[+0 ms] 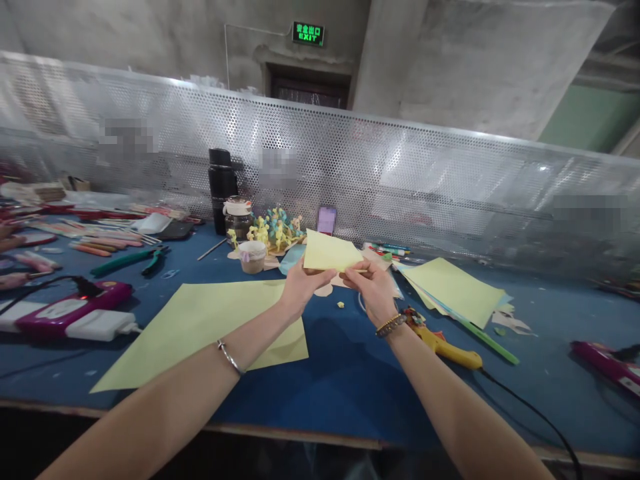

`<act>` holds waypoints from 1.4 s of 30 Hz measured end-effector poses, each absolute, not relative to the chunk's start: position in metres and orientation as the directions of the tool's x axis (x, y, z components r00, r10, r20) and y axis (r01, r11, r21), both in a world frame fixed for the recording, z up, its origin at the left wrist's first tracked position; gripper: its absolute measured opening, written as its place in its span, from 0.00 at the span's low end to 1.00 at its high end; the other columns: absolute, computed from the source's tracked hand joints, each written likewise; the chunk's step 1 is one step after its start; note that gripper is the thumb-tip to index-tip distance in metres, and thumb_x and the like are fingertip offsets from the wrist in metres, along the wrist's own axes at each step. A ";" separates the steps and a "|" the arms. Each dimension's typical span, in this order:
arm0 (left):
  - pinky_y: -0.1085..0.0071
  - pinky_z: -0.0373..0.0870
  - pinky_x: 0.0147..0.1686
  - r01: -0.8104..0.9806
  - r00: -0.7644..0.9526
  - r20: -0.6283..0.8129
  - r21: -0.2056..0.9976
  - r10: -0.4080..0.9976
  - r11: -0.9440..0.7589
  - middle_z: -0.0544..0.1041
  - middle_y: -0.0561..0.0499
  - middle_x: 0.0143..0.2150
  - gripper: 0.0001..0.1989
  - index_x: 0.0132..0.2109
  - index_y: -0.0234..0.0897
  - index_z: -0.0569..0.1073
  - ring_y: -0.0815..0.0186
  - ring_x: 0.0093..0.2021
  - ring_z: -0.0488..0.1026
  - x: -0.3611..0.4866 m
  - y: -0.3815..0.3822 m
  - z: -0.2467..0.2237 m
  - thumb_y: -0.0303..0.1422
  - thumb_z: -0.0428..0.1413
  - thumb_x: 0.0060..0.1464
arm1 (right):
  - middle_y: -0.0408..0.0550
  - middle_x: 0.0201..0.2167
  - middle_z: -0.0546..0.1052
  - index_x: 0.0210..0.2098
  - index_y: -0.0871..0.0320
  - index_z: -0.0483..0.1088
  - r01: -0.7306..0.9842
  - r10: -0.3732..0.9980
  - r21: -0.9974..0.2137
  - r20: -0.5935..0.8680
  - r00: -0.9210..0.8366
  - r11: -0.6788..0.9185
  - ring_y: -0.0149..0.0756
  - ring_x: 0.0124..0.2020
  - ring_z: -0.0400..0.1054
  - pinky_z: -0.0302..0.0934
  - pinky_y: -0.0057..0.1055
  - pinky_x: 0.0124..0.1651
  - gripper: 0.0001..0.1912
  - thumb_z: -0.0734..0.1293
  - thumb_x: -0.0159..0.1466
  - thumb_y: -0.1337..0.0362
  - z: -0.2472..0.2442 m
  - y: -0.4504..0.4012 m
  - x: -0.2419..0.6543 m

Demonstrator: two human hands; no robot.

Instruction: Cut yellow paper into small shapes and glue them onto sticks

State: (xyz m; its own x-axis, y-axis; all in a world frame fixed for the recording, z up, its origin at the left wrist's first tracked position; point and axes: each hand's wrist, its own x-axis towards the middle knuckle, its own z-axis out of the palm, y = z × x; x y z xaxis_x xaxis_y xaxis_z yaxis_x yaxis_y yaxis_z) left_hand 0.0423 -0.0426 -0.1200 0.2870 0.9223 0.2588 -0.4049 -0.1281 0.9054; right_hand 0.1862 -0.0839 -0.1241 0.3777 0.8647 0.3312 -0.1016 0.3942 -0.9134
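A small yellow paper piece (331, 252) is held up above the blue table, folded or curled along its lower edge. My left hand (301, 288) grips its lower left part, thumb along the bottom. At its lower right corner, the fingers of my right hand (373, 288) are pinched on the same piece. A large yellow sheet (200, 327) lies flat under my left forearm. More yellow sheets (455, 287) are stacked to the right. Below the hands lies a tiny yellow scrap (341, 305).
A yellow glue gun (457, 353) with a black cable and a green stick (493, 343) lie right. Behind stand a black bottle (221, 190), a jar, a cup (252, 257), small figures and a phone (327, 219). Pliers (125, 261) and a power strip (75, 310) are left.
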 end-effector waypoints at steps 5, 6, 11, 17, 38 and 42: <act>0.70 0.72 0.39 -0.381 0.313 0.166 0.924 0.935 -0.036 0.80 0.43 0.39 0.21 0.38 0.33 0.78 0.61 0.38 0.77 0.044 -0.046 -0.122 0.37 0.68 0.34 | 0.43 0.28 0.78 0.40 0.56 0.64 -0.111 0.851 -0.889 0.379 0.364 0.443 0.36 0.30 0.76 0.72 0.33 0.37 0.23 0.74 0.47 0.61 -0.123 -0.087 0.181; 0.70 0.71 0.39 -0.393 0.308 0.152 0.919 0.939 -0.020 0.80 0.43 0.39 0.21 0.38 0.33 0.78 0.62 0.38 0.77 0.044 -0.046 -0.122 0.38 0.68 0.34 | 0.43 0.29 0.78 0.45 0.55 0.62 -0.125 0.844 -0.880 0.386 0.372 0.457 0.36 0.31 0.76 0.72 0.33 0.37 0.27 0.74 0.48 0.62 -0.122 -0.088 0.179; 0.71 0.71 0.39 -0.461 0.278 0.121 0.887 0.953 0.022 0.81 0.44 0.36 0.20 0.35 0.31 0.79 0.64 0.36 0.77 0.046 -0.047 -0.121 0.37 0.69 0.32 | 0.47 0.39 0.79 0.53 0.53 0.61 -0.213 0.889 -0.889 0.330 0.318 0.406 0.36 0.38 0.74 0.71 0.32 0.39 0.35 0.74 0.48 0.63 -0.118 -0.094 0.171; 0.73 0.70 0.35 -0.433 0.319 0.119 0.901 0.940 0.033 0.81 0.46 0.34 0.18 0.33 0.32 0.79 0.66 0.33 0.76 0.048 -0.052 -0.123 0.37 0.69 0.31 | 0.48 0.37 0.80 0.37 0.59 0.74 -0.205 0.933 -0.933 0.235 0.272 0.295 0.36 0.35 0.73 0.69 0.29 0.35 0.19 0.75 0.46 0.62 -0.122 -0.091 0.170; 0.73 0.73 0.37 -0.530 0.269 0.060 0.842 0.961 0.096 0.79 0.47 0.30 0.14 0.30 0.31 0.76 0.65 0.35 0.78 0.047 -0.052 -0.119 0.34 0.68 0.36 | 0.48 0.26 0.80 0.27 0.62 0.75 -0.358 0.939 -0.892 0.170 0.300 0.276 0.31 0.28 0.74 0.69 0.26 0.35 0.13 0.76 0.46 0.60 -0.119 -0.091 0.175; 0.73 0.73 0.38 -0.545 0.261 0.042 0.831 0.964 0.111 0.80 0.47 0.30 0.14 0.30 0.31 0.74 0.65 0.35 0.78 0.048 -0.053 -0.119 0.34 0.68 0.37 | 0.50 0.30 0.81 0.29 0.61 0.75 -0.355 0.942 -0.895 0.172 0.288 0.271 0.34 0.32 0.76 0.71 0.27 0.35 0.12 0.75 0.49 0.61 -0.121 -0.089 0.177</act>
State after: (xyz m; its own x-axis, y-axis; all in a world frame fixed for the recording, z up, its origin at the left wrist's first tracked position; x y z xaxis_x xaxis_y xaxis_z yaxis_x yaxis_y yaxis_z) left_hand 0.0475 -0.0526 -0.1190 0.2607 0.9645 0.0423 -0.5449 0.1109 0.8311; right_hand 0.1774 -0.0895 -0.1214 0.2875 0.9423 0.1716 -0.3552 0.2713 -0.8946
